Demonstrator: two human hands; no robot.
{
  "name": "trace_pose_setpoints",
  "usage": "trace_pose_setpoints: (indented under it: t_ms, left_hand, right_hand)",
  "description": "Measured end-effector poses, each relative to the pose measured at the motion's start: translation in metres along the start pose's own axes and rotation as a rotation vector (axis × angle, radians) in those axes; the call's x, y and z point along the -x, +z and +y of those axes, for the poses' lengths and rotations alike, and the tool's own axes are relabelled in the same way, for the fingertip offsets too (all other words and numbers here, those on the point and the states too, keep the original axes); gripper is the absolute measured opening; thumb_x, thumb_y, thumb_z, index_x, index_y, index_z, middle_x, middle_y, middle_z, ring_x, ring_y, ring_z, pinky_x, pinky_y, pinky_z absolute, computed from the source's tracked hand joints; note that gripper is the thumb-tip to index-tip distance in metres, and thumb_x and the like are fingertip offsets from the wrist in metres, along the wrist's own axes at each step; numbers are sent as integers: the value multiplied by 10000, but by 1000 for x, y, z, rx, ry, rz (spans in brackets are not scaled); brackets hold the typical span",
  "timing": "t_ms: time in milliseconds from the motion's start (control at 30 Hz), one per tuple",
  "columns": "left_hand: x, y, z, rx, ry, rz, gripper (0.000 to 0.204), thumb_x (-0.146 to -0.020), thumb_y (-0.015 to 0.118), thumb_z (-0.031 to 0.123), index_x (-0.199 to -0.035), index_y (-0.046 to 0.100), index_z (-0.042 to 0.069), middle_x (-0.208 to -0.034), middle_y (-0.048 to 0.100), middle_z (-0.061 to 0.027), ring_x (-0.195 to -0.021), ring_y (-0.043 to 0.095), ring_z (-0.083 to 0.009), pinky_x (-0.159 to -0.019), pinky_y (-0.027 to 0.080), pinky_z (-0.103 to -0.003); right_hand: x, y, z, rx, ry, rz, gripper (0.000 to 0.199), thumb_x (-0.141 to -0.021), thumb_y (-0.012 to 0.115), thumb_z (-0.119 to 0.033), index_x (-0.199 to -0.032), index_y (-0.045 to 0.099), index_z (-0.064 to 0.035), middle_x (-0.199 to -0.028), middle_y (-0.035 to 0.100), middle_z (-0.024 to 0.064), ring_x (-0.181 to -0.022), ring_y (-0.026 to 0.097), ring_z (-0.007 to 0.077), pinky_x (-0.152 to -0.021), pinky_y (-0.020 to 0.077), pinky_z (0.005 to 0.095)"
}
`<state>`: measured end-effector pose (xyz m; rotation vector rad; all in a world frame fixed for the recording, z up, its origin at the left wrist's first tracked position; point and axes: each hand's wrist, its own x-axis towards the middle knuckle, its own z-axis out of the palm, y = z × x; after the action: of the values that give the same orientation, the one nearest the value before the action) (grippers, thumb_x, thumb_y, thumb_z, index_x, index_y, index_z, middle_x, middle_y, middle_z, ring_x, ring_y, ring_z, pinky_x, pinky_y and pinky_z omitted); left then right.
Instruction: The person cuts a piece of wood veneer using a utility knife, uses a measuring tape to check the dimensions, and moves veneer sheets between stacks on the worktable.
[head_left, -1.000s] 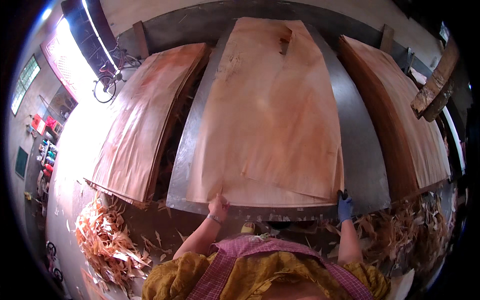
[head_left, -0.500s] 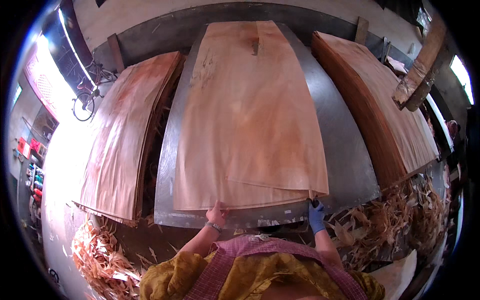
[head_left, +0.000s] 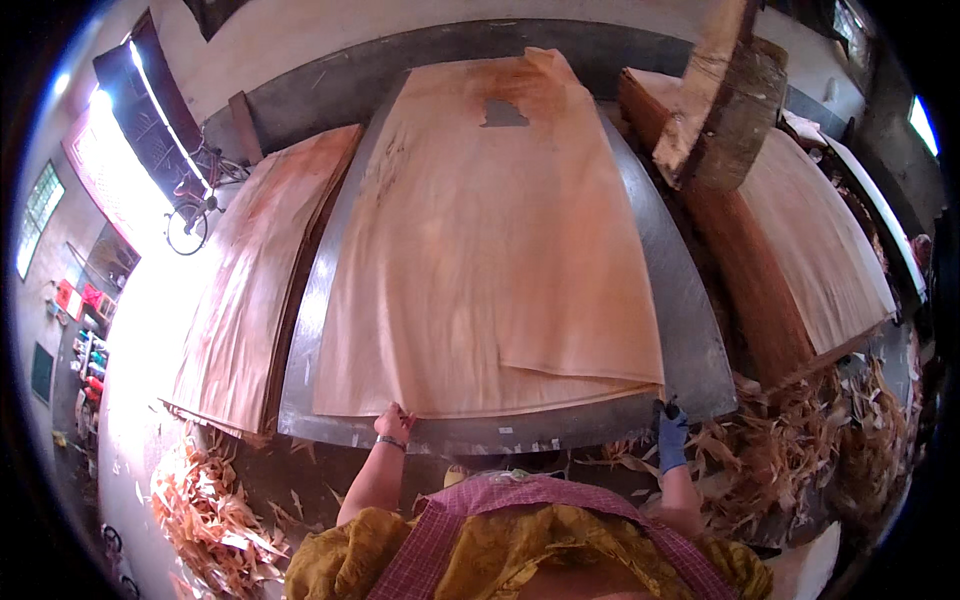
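The person stands at the near edge of a metal table [head_left: 690, 330] with a thin veneer sheet [head_left: 490, 260] lying flat on it, long side running away from them. The bare left hand [head_left: 393, 424] rests on the sheet's near left corner, fingers curled over the edge in what looks like a pinch. The right hand [head_left: 671, 437], in a blue glove, is closed on the near right corner, where the top sheet lifts a little off the one under it.

To handle this step well, both corners should probably be gripped evenly and kept level, since a sheet this thin would likely split along the grain if one side were pulled ahead of the other. The hole [head_left: 503, 113] near the far end looks like a weak spot, so a slow, even pull seems wise. A grip on the top sheet alone would likely serve best.

A stack [head_left: 250, 290] of sheets lies to the left and another stack [head_left: 820, 250] to the right, with scraps [head_left: 215, 510] heaped on the floor.

Compared with half a second ago, both hands hold the same corners, and the sheet's near edge sits about as close to the table's rim. The view has swung: a wooden block [head_left: 720, 100] now hangs large at the far right, and the hole shows more plainly.
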<state>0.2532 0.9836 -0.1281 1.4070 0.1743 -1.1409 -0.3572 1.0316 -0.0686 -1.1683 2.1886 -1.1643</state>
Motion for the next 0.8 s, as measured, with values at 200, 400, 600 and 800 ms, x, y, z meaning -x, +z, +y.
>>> trace_pose_setpoints:
  t_ms: [200, 400, 600, 800]
  left_hand:
    - [11, 41, -13, -66, 65, 117, 193, -898, 641, 139, -822, 499, 33, -703, 531, -76, -543, 544, -220, -499, 561, -414]
    - [13, 91, -34, -51, 106, 45, 243, -918, 609, 135, -764, 449, 36, -582, 466, -72, -438, 503, -239, -389, 478, -392]
    - [39, 47, -52, -135, 93, -24, 266, -875, 686, 284, -839, 527, 74, -661, 519, -68, -454, 497, -225, -371, 440, -343]
    - [70, 60, -54, -154, -3, 93, 345, -806, 768, 356, -949, 593, 95, -714, 574, -39, -540, 511, -159, -447, 474, -245]
  right_hand:
    - [-79, -28, 39, -200, -27, 198, 422, -907, 639, -334, -1145, 584, 10, -900, 679, 116, -764, 627, 254, -689, 478, 371]
    - [-169, -68, 49, 267, 46, 3, 433, -910, 593, -414, -1030, 651, -2, -916, 667, 197, -806, 630, 327, -730, 469, 418]
    - [-136, -121, 49, 308, 47, 178, 503, -877, 614, -467, -1095, 639, -15, -1018, 676, 190, -933, 639, 370, -782, 487, 438]
    - [-165, -123, 84, 316, 53, 143, 486, -847, 675, -429, -1113, 625, -26, -1021, 680, 188, -939, 645, 365, -790, 497, 430]
